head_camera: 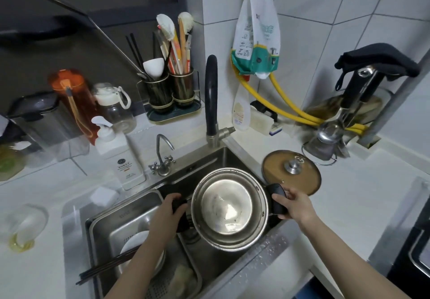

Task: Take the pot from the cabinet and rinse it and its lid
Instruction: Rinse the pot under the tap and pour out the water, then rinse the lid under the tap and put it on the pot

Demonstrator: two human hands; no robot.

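White counter (349, 205) surrounds a steel sink (221, 263); over its basin hangs the pot (229, 209), open and upright. Left hand (168, 208) and right hand (294, 204) each curl round a black side handle. Its lid (292, 170) lies on the counter, just beside. Rinsing looks underway; next, probably water from the faucet (211, 98).

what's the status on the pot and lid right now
Left hand and right hand each grip a pot handle. Pot held over sink, open side up. Lid on counter. Faucet behind.
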